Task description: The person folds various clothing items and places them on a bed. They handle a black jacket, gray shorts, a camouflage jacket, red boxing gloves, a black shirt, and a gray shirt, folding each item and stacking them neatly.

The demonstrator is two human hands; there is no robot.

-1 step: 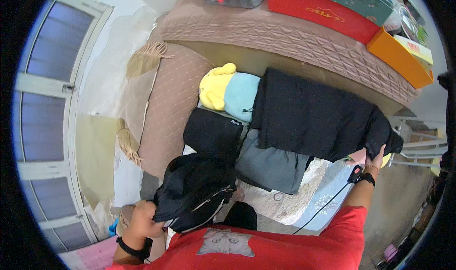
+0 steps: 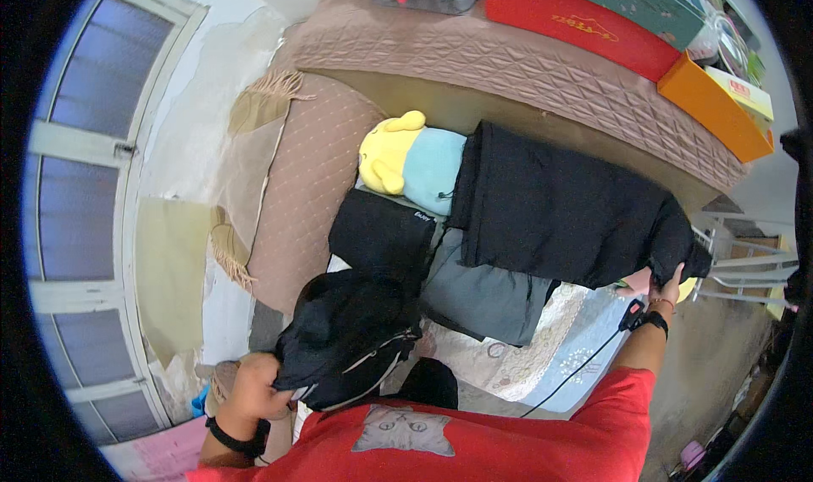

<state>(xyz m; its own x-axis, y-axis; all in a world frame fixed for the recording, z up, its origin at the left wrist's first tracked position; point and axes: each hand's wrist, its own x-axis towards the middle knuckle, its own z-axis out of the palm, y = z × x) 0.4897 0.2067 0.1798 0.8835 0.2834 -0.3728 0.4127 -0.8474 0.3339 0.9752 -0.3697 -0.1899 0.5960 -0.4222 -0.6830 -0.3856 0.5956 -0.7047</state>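
Note:
Over the far side of the sofa seat lies a long black garment [image 2: 567, 202], which looks folded; whether trousers or a jacket I cannot tell. My right hand [image 2: 666, 289] is closed on its right end. My left hand [image 2: 258, 386] is closed on the lower left edge of a black zipped bag [image 2: 347, 334], close to my body. Beyond the bag is a folded black cloth [image 2: 381, 236], with a folded grey garment [image 2: 487, 283] to its right. A yellow and light-blue plush toy [image 2: 411, 162] lies at the far left, partly covered by the black garment.
The sofa has a padded brown backrest [image 2: 508, 75] and armrest [image 2: 309, 168]. Red [image 2: 584, 24] and orange [image 2: 711, 101] boxes stand on top behind. A patterned cover [image 2: 517, 363] lies near me. A black cable [image 2: 576, 370] runs from my right wrist. White chair legs [image 2: 745, 266] are at right.
The right end of the black garment has sunk slightly and come a little left. Both hands keep their hold in nearly the same places.

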